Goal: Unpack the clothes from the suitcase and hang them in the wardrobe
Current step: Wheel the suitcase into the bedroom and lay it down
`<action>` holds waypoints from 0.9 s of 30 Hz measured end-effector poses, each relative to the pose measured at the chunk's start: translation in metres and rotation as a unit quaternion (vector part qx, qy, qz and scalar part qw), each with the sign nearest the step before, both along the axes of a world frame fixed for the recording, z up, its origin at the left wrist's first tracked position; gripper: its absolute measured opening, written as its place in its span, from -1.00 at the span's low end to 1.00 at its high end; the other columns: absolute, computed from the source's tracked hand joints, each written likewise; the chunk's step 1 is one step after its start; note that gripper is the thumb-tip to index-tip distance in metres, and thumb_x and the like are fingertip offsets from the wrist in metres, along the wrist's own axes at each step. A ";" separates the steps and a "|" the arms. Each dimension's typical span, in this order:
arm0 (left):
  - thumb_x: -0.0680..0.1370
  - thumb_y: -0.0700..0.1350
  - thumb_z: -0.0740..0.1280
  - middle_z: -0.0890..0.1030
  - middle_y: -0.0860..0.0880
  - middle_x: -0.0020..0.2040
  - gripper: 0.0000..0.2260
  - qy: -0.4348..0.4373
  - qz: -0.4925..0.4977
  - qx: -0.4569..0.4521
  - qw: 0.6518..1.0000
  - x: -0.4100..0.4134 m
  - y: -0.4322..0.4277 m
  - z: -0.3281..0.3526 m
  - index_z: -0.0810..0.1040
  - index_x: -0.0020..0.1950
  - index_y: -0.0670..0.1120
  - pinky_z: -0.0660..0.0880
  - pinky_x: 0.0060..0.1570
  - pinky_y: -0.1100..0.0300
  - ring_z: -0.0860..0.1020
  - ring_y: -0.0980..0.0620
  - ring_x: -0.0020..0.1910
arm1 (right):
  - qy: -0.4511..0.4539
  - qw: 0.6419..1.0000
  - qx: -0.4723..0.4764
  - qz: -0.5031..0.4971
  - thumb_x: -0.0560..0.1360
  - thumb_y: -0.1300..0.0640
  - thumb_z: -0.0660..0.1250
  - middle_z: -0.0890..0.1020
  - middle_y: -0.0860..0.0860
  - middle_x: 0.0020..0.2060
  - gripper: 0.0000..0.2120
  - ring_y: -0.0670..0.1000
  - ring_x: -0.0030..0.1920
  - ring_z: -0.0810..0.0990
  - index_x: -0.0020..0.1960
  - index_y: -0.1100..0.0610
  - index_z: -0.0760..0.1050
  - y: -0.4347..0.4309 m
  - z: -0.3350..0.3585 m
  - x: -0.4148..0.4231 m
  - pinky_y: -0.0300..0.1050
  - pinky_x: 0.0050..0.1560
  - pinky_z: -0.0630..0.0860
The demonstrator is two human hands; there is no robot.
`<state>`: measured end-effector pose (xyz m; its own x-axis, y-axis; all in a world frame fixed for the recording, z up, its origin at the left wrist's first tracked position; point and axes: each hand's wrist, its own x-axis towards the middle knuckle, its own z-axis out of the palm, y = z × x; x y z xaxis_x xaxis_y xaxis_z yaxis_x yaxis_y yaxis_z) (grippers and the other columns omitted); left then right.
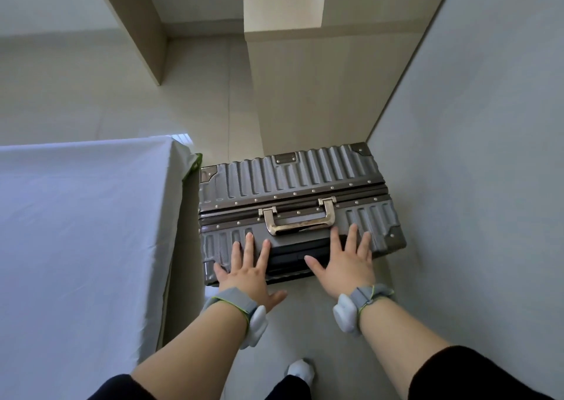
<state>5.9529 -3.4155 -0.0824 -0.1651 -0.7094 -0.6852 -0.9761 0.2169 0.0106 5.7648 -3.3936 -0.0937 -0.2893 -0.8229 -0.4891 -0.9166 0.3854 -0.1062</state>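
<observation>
Suitcase (293,186) closed, on floor (210,94) beside bed (85,216). Your left hand (247,268), right hand (345,262) apart, flat on near shell, gripping nothing. Next, likely: tip flat, unlatch.

left hand (247,273): flat, fingers spread | right hand (345,262): flat, fingers spread
</observation>
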 end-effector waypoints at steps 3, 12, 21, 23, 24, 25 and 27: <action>0.44 0.40 0.16 -0.43 -0.03 0.50 -0.09 0.004 -0.001 -0.009 1.000 0.001 -0.001 -0.001 -0.43 0.47 0.14 -0.05 0.40 -0.35 -0.30 -0.16 0.51 | -0.001 1.000 0.010 -0.003 0.43 -0.46 -0.01 -0.23 0.21 0.51 -0.11 0.36 0.47 -0.29 0.54 0.03 -0.22 -0.004 -0.004 0.007 0.19 0.48 -0.15; 0.47 0.27 0.23 -0.35 -0.06 0.53 -0.12 0.030 0.039 -0.033 0.998 -0.017 0.023 -0.003 -0.37 0.49 0.13 -0.07 0.44 -0.21 -0.23 -0.19 0.52 | 0.010 0.996 0.010 0.090 0.43 -0.46 -0.02 -0.27 0.14 0.52 -0.13 0.30 0.48 -0.33 0.54 -0.02 -0.22 -0.021 -0.009 -0.032 0.16 0.47 -0.21; 0.55 0.14 0.18 -0.16 -0.02 0.57 -0.28 0.146 0.056 -0.090 0.984 -0.021 0.089 -0.003 -0.18 0.55 0.01 -0.02 0.48 -0.04 -0.08 -0.09 0.53 | -0.044 0.995 -0.062 0.060 0.49 -0.36 0.03 -0.15 0.15 0.54 -0.17 0.20 0.53 -0.17 0.55 0.06 -0.17 0.015 0.005 0.029 0.13 0.49 -0.05; 0.59 0.04 0.13 -0.15 -0.03 0.57 -0.36 0.162 0.112 -0.132 0.972 -0.001 0.100 -0.008 -0.14 0.56 -0.04 -0.07 0.51 -0.02 -0.13 -0.06 0.54 | -0.081 0.993 -0.058 0.069 0.48 -0.38 0.03 -0.14 0.16 0.54 -0.17 0.23 0.52 -0.18 0.55 0.03 -0.20 0.039 0.001 0.058 0.15 0.48 -0.06; 0.60 0.00 0.11 -0.16 -0.04 0.57 -0.39 0.153 0.150 -0.157 0.964 0.013 0.108 -0.012 -0.13 0.56 -0.05 -0.09 0.51 -0.01 -0.16 -0.06 0.54 | -0.078 0.992 -0.055 0.080 0.47 -0.40 0.03 -0.16 0.16 0.53 -0.14 0.24 0.51 -0.21 0.54 0.02 -0.22 0.051 -0.005 0.067 0.16 0.48 -0.07; 0.60 -0.02 0.10 -0.17 -0.04 0.57 -0.40 0.144 0.184 -0.177 0.956 0.023 0.109 -0.016 -0.13 0.56 -0.06 -0.11 0.51 0.00 -0.19 -0.06 0.54 | -0.065 0.992 -0.054 0.092 0.44 -0.44 0.03 -0.20 0.17 0.53 -0.11 0.25 0.51 -0.25 0.54 -0.01 -0.25 0.056 -0.008 0.067 0.17 0.48 -0.08; 0.60 -0.07 0.12 -0.20 -0.02 0.57 -0.39 0.128 0.236 -0.194 0.944 0.048 0.115 -0.020 -0.14 0.56 -0.03 -0.13 0.49 0.03 -0.24 -0.07 0.53 | -0.036 0.989 -0.052 0.130 0.37 -0.51 0.02 -0.30 0.15 0.51 -0.06 0.25 0.48 -0.34 0.53 -0.07 -0.29 0.067 -0.017 0.067 0.19 0.47 -0.12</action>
<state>6.0006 -3.3003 -0.1025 0.1070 -0.9344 -0.3399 -0.9415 -0.2051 0.2674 5.8315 -3.3265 -0.1111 -0.0278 -0.9121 -0.4090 -0.9720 0.1202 -0.2020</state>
